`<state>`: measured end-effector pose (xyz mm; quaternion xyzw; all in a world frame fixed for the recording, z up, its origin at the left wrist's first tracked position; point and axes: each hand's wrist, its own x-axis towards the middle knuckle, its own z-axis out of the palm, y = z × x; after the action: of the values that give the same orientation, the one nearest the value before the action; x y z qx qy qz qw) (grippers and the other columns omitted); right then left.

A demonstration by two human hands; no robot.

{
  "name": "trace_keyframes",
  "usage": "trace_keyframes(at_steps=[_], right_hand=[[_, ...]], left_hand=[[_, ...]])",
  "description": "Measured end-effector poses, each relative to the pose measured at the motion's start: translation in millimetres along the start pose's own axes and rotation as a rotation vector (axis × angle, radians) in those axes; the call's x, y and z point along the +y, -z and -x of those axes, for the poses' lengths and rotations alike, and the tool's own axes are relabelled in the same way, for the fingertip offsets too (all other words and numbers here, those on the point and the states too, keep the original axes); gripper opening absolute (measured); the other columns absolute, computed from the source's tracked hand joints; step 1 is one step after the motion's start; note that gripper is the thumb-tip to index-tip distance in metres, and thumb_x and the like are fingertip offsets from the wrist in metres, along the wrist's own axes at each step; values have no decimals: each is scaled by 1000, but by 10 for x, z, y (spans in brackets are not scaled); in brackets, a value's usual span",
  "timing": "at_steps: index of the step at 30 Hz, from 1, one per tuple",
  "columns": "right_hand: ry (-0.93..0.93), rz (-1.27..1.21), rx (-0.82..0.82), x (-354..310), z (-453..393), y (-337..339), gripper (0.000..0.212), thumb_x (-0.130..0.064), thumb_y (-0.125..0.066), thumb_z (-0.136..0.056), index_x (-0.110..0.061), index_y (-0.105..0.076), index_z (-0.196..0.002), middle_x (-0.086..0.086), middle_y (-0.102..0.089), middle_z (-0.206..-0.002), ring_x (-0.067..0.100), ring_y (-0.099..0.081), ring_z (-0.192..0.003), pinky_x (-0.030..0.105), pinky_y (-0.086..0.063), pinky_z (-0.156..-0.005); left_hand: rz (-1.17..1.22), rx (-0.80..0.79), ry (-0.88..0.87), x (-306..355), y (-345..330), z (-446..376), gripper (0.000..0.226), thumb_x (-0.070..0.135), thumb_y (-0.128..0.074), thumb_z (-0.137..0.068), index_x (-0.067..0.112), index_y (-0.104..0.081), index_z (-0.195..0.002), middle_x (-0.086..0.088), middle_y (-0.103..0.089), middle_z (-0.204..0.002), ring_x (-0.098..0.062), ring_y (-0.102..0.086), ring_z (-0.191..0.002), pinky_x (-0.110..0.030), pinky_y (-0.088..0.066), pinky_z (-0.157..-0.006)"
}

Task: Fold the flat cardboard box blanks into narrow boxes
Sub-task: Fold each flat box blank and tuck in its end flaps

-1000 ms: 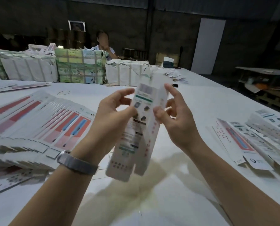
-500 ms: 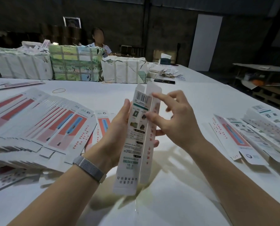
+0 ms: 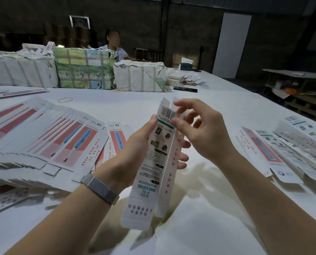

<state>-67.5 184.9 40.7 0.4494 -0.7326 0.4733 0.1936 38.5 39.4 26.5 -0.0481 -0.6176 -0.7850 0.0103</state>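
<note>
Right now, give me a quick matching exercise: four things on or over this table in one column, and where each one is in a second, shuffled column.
Things:
1. box
2. flat blanks
3. rubber band
4. phone

Places:
A. lying alone on the table, far left of centre
B. fanned out on the left
C. gripped in the left hand
D. beside the wrapped bundles at the back

Pairs: 1-C, 2-B, 3-A, 4-D

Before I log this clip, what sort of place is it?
Probably a packaging workshop or warehouse floor. A fanned stack of flat box blanks lies on a large white table, strapped paper-wrapped bundles line its far side, and the left hand holds a half-formed narrow box.
</note>
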Motion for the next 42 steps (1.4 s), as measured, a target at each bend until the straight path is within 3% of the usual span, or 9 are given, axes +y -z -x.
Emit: trace_keyframes(at_steps=[6,13,16,20,25,29,32,37,42], right_hand=[[-151,-208,-44,-8,-74,138,16,-18,-68,-93,-26,-56,-87,-5,-58,-77,5,-51,-63,20,-48,-54],[-146,-261,-109,-8,-115,296,29,-8,-67,-93,-22,-43,-83,26,-53,-88,41,-58,-86,26,-54,-57],[-124,-249,-81,-3,-94,285,28,-10,-68,-92,-23,-45,-84,20,-55,-86,42,-58,-88,44,-58,-65],[-123,-227,20,2,-61,189,25,-17,-69,-92,-33,-50,-95,-5,-55,-90,15,-58,-81,33,-58,-68],[-288,-414,-32,-14,-12,47,39,-33,-67,-84,-42,-50,-118,0,-61,-111,22,-65,-91,29,-54,-68],[-347,-573,-192,-36,30,-53,30,-33,-60,-91,-37,-56,-121,16,-71,-104,40,-65,-95,54,-56,-73],[-334,-578,-172,-41,48,-73,27,-29,-59,-97,-40,-56,-121,14,-72,-101,40,-66,-93,55,-55,-74],[-314,-585,-165,-50,56,-77,36,-26,-59,-97,-44,-50,-127,13,-70,-94,36,-68,-83,37,-56,-60],[-306,-571,-171,-34,62,-91,38,-24,-58,-98,-45,-46,-127,15,-68,-93,27,-68,-83,50,-57,-70]], left_hand=[[-118,-60,41,-72,-95,31,59,60,-25,-100,17,-60,-122,-10,-77,-95,-25,-74,-75,-29,-59,-64],[-225,-28,-83,-205,-58,-142,42,39,-29,-109,11,-40,-138,-17,-71,-79,-29,-69,-59,-36,-55,-50],[-144,74,-55,-171,-177,-104,33,51,-34,-106,41,-39,-137,-12,-74,-92,-31,-73,-72,-37,-58,-59],[-90,151,-141,-202,-237,-96,37,50,-34,-105,62,-26,-139,-6,-74,-87,-27,-73,-71,-32,-59,-60],[17,247,-290,-192,-206,-70,43,48,-38,-101,62,-29,-141,-5,-74,-90,-26,-72,-71,-35,-59,-62],[20,287,-315,-200,-168,-83,41,42,-34,-107,60,-30,-143,-1,-75,-96,-26,-75,-79,-36,-60,-64],[-44,295,-328,-200,-148,-92,41,38,-32,-109,57,-31,-145,-4,-73,-106,-29,-75,-87,-37,-61,-67],[-105,290,-358,-179,-106,-97,33,34,-28,-110,48,-38,-139,-2,-74,-103,-33,-74,-90,-39,-62,-73],[-63,273,-336,-183,-74,-102,29,31,-29,-110,38,-37,-137,-9,-74,-98,-36,-74,-83,-37,-60,-65]])
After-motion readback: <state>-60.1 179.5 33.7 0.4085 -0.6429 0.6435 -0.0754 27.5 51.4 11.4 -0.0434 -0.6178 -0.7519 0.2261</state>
